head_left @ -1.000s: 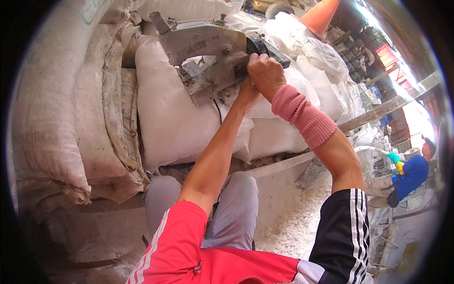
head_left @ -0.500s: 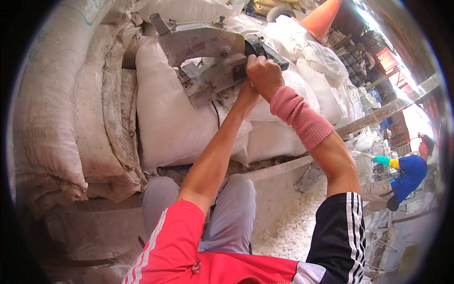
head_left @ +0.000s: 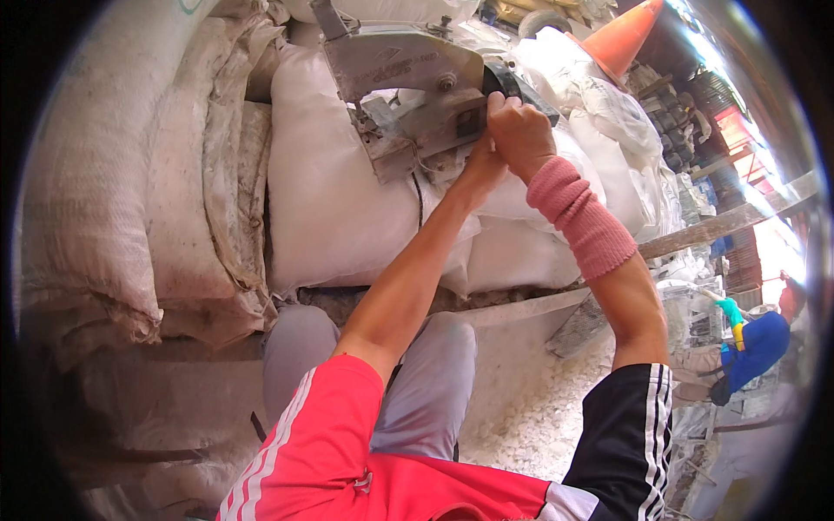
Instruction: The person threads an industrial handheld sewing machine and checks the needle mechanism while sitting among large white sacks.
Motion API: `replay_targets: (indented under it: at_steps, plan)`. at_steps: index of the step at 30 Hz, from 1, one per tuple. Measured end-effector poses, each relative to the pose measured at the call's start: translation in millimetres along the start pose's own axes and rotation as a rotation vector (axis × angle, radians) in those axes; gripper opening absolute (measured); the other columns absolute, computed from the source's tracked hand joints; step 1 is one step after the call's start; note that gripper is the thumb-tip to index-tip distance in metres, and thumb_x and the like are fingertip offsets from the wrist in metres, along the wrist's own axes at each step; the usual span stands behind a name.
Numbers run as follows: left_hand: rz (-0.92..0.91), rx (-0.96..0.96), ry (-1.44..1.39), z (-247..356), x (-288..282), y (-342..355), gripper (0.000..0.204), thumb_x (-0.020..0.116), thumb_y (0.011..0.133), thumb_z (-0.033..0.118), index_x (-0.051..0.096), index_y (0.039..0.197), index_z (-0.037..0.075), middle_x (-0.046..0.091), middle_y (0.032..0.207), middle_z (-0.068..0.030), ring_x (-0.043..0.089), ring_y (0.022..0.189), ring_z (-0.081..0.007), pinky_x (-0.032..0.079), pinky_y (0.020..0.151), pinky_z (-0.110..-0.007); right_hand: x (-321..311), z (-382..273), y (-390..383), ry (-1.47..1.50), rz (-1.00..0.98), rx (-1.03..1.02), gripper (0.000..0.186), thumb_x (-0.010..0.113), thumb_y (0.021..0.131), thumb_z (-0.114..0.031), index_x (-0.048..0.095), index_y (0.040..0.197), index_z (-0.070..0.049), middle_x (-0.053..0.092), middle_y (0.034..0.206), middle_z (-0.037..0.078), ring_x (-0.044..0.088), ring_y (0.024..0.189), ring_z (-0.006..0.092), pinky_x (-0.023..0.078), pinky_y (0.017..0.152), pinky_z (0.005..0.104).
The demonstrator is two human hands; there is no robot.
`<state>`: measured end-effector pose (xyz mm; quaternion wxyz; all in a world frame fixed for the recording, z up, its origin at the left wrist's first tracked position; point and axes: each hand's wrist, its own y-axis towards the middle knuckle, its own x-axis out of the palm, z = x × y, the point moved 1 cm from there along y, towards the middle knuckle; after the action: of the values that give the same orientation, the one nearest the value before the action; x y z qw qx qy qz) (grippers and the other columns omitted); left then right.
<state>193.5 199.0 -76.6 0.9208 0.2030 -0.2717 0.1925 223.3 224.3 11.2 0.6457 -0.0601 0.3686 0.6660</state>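
A grey metal portable bag sewing machine (head_left: 404, 65) with a black part (head_left: 521, 89) at its right end rests tilted against a plump white sack (head_left: 334, 200). Closed at that right end, my right hand (head_left: 524, 135) has its fingers curled at the edge of the black part. A pink knitted band covers its wrist. Just below and to the left, my left hand (head_left: 486, 163) presses close against the right one, its fingers mostly hidden. A dark cord (head_left: 419, 198) hangs from the machine down the sack.
Dusty stacked sacks (head_left: 95, 191) fill the left side. An orange traffic cone (head_left: 621, 39) lies tilted at the upper right. White lumpy material (head_left: 547, 399) covers the ground beside my knees. At the right, a person in blue (head_left: 756, 347) bends forward near a wooden beam (head_left: 730, 221).
The view has shifted slightly, so the machine, sacks and my hands sit farther right in it. My hands keep their place on the machine. The person in blue has bent lower.
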Motion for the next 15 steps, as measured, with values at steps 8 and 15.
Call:
replay_targets:
  at_steps: [8,15]
  plan:
    - [-0.02,-0.145,0.307,-0.3,-14.6,-73.8,0.035,0.053,0.086,0.011,0.056,0.119,0.003,0.064,0.085,-0.016,0.063,0.079,-0.0241,0.048,0.073,-0.034,-39.9,-25.7,-33.5,0.318,-0.049,0.089,0.011,0.061,0.077,-0.01,0.058,0.086,-0.005,0.062,0.069,0.008,0.066,0.061,0.0217,0.051,0.051,0.0306]
    - [0.157,-0.208,0.596,29.4,-88.3,-162.9,0.033,0.053,0.086,0.013,0.058,0.116,-0.001,0.063,0.077,-0.0079,0.059,0.068,-0.0137,0.048,0.065,-0.029,3.8,-102.3,-60.4,1.687,-0.344,0.805,0.042,0.063,0.084,-0.014,0.053,0.12,0.005,0.062,0.069,0.009,0.052,0.051,0.0106,0.042,0.047,0.0254]
